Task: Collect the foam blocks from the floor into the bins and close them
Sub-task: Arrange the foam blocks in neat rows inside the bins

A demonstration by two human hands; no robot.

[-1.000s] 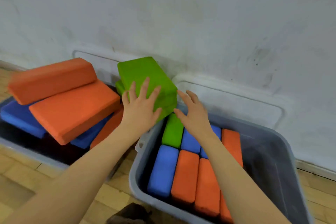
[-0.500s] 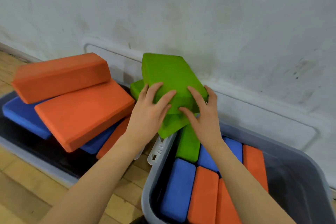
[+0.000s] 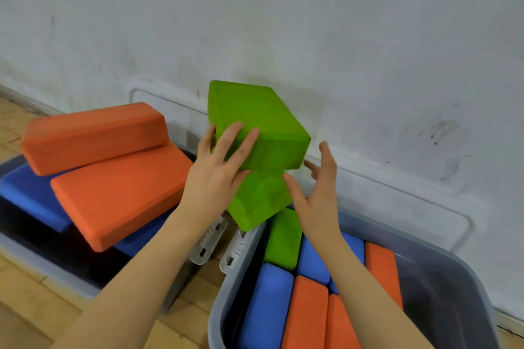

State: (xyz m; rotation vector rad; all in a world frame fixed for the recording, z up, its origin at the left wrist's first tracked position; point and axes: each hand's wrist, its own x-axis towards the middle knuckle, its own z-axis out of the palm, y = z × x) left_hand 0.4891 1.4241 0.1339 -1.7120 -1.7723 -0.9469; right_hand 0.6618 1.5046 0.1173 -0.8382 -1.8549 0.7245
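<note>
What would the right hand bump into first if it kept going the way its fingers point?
Probably the upper green block. The right hand is open, its fingers aimed up and slightly left, just beside that block's near corner. If it slipped past, the white wall comes next; depth is unclear.

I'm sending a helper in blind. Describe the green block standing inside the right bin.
Find the grey right-hand bin against the white wall. In its far left corner stands a green block behind a blue one. It is the only green block inside that bin.

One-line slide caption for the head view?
Left hand holds green foam blocks above two open grey bins; right hand open beside them.
</note>
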